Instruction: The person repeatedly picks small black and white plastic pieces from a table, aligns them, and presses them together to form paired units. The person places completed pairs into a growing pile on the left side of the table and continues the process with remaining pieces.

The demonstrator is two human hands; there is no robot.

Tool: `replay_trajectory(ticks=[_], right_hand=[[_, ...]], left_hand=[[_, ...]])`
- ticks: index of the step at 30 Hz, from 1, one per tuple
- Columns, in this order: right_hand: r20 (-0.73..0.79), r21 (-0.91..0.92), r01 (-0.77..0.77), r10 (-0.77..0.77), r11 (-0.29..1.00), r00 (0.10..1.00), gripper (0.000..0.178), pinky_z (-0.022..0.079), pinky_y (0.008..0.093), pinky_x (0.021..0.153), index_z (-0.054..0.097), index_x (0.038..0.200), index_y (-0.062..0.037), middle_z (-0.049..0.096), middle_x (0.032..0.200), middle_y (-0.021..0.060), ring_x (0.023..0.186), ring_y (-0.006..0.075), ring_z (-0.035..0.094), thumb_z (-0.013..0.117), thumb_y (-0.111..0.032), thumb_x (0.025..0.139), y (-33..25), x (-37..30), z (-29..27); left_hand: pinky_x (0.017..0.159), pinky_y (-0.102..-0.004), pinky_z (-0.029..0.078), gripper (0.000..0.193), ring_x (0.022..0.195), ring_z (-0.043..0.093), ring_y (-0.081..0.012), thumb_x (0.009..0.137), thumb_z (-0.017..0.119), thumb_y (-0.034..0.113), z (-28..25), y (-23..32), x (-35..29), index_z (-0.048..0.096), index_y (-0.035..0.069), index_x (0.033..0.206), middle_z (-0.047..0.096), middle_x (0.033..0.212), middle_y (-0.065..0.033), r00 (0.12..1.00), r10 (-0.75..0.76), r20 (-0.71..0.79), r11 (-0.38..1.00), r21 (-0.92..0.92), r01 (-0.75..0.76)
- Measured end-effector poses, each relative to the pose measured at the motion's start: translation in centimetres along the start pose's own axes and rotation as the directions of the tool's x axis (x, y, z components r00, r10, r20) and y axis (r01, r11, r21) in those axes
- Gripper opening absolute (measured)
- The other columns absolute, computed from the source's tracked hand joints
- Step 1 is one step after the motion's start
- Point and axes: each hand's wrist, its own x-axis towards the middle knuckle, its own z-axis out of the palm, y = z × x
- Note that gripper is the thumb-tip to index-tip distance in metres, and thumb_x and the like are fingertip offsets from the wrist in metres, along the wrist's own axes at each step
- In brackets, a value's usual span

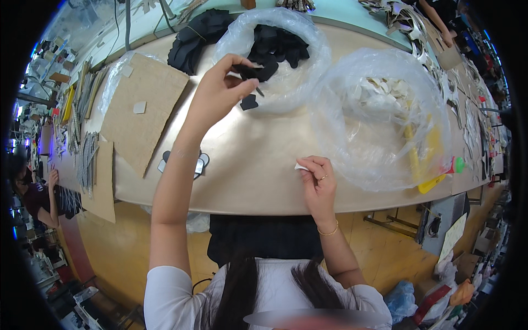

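One cardboard sheet (pixel 146 110) fills the left end of the table (pixel 258 192). The left hand (pixel 224 82), thumb and fingers pinched on a black piece (pixel 248 72), hangs before an open plastic bag (pixel 314 55) near the far edge. Tabletop stretches between it and the right hand (pixel 318 184), pinching a white scrap (pixel 300 166) above the near edge; a bulky clear bag (pixel 357 159) obstructs the right end.

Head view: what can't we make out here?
All in the head view:
Black piece: gripped end hidden by the left hand.
White piece: held end covered by the right hand.
Black pieces in the left bag: count hidden by overlap.
White pieces in the right bag: outlines obscured by cloudy plastic.
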Motion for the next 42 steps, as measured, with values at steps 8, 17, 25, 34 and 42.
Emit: replay_trajectory(ticks=[8, 17, 25, 34, 42], right_hand=[[0.150, 0.346, -0.278, 0.240, 0.896, 0.959, 0.019, 0.056, 0.0269, 0.078, 0.067, 0.114, 0.0012, 0.058, 0.120, 0.0096, 0.095, 0.0173, 0.069, 0.058, -0.011, 0.104, -0.5, 0.1, -0.7], [0.457, 0.551, -0.619, 0.418, 0.560, 0.785, 0.024, 0.057, 0.0266, 0.077, 0.062, 0.110, -0.0010, 0.068, 0.120, 0.0168, 0.092, 0.0179, 0.073, 0.062, -0.024, 0.104, -0.8, 1.8, -0.5], [0.234, 0.595, -0.445, 0.386, 0.669, 0.893, 0.022, 0.058, 0.0303, 0.086, 0.062, 0.108, -0.0002, 0.071, 0.111, 0.0155, 0.094, 0.0191, 0.071, 0.061, -0.022, 0.104, -0.6, 2.2, -1.4], [0.267, -0.175, -0.184, 0.226, 0.967, 0.937, 0.016, 0.050, 0.0251, 0.085, 0.064, 0.110, -0.0009, 0.068, 0.128, 0.0124, 0.089, 0.0154, 0.066, 0.060, -0.015, 0.104, -1.3, 3.6, -0.5], [0.431, 0.410, -0.474, 0.292, 0.779, 0.854, 0.019, 0.056, 0.0287, 0.078, 0.059, 0.110, 0.0008, 0.067, 0.125, 0.0185, 0.094, 0.0194, 0.071, 0.057, -0.017, 0.105, -3.6, 2.2, 0.1]], left_hand=[[0.063, -0.0197, 0.047, 0.027, 0.070, 0.059, -0.0045, 0.095, 0.066, 0.004, 5.3, -4.0, -11.8, 0.065, 0.000, 0.122, 0.068, 0.091, -0.0022, 0.933, -0.303, 0.196, 0.913, -0.221, 0.343], [0.055, -0.0217, 0.048, 0.020, 0.064, 0.063, -0.0084, 0.099, 0.063, 0.008, 5.7, -5.5, -13.2, 0.067, -0.003, 0.115, 0.070, 0.085, -0.0058, 0.883, -0.406, 0.236, 0.797, -0.382, 0.468], [0.052, -0.0218, 0.049, 0.018, 0.061, 0.065, -0.0112, 0.101, 0.060, 0.013, 4.1, -6.0, -13.6, 0.069, -0.002, 0.104, 0.070, 0.079, -0.0081, 0.869, -0.478, 0.130, 0.727, -0.497, 0.474], [0.049, -0.0218, 0.049, 0.017, 0.062, 0.067, -0.0125, 0.098, 0.062, 0.011, 3.3, -6.2, -13.5, 0.064, -0.001, 0.111, 0.071, 0.085, -0.0072, 0.849, -0.494, 0.184, 0.686, -0.517, 0.512], [0.055, -0.0201, 0.048, 0.015, 0.068, 0.067, -0.0090, 0.097, 0.064, 0.007, 4.9, -4.8, -14.8, 0.060, -0.001, 0.108, 0.071, 0.086, -0.0063, 0.905, -0.401, 0.143, 0.820, -0.384, 0.424]])
